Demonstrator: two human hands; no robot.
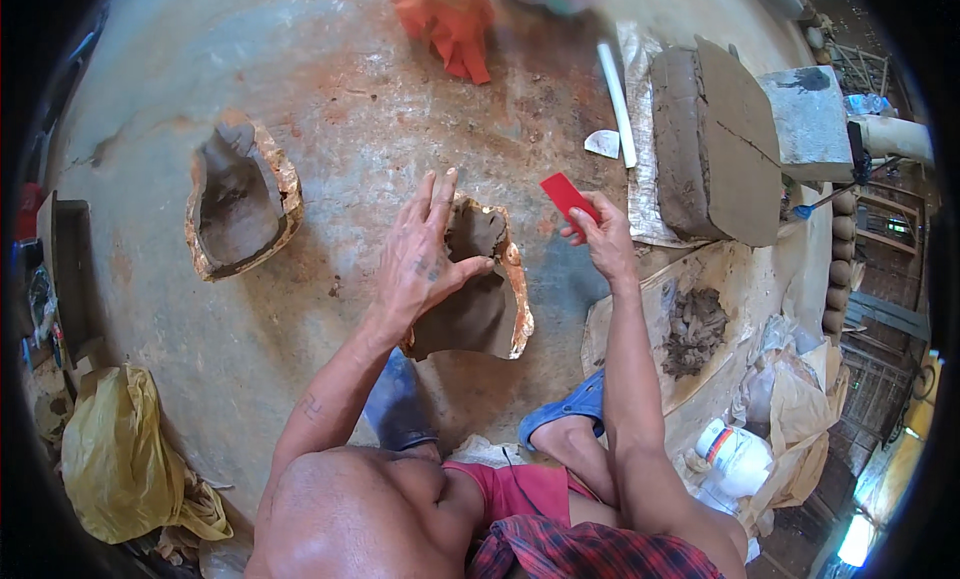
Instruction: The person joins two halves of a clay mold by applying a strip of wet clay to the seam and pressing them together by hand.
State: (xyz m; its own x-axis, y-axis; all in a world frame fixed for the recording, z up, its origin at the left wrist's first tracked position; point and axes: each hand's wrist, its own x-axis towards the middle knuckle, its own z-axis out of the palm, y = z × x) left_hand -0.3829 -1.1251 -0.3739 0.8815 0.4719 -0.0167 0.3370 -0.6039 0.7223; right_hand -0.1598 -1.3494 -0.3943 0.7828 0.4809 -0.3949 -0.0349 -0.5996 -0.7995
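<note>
In front of me on the floor sits a hollow mould [522, 301] with a crusty orange-and-white rim, lined with brown clay [462, 317]. My left hand [420, 254] lies against its left side, fingers stretched out and thumb reaching over the clay inside. Part of the rim is hidden under that hand. To the right of the mould, my right hand [603, 234] pinches a flat red scraper [566, 199], held apart from the clay. A second clay-lined mould [291, 192] rests farther left.
A large clay block [720, 144] stands on white sacking at right, beside a white tube [616, 104] and a white half-round piece [601, 144]. Clay scraps [697, 329] lie on a cloth. An orange-red cloth [445, 24] is at the far side, a yellow plastic bag [125, 454] at lower left.
</note>
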